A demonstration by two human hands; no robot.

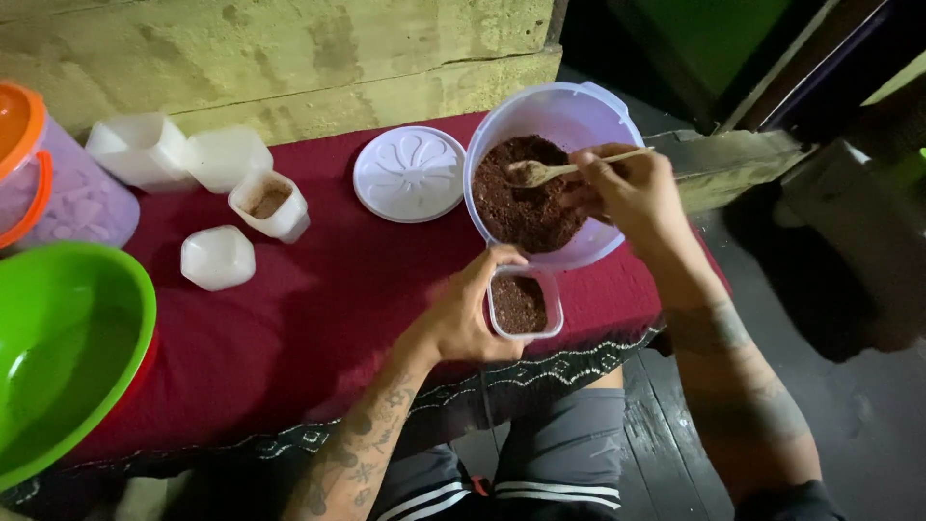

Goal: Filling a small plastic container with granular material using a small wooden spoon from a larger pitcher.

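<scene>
My left hand (470, 314) grips a small clear square container (524, 304) partly filled with dark brown powder, held at the table's front edge. My right hand (629, 193) holds a small wooden spoon (550, 172) over a large translucent tub (550, 125) of the same brown powder. The spoon's bowl hangs above the powder with a little heap on it. The tub stands just behind the small container, on a dark red cloth (318, 299).
A round white lid (410, 174) lies left of the tub. Further left stand several small white containers (217, 258), one open with powder (270, 203). A green bowl (58, 347) and an orange-lidded clear jar (48, 174) sit at the far left. A stone wall runs behind.
</scene>
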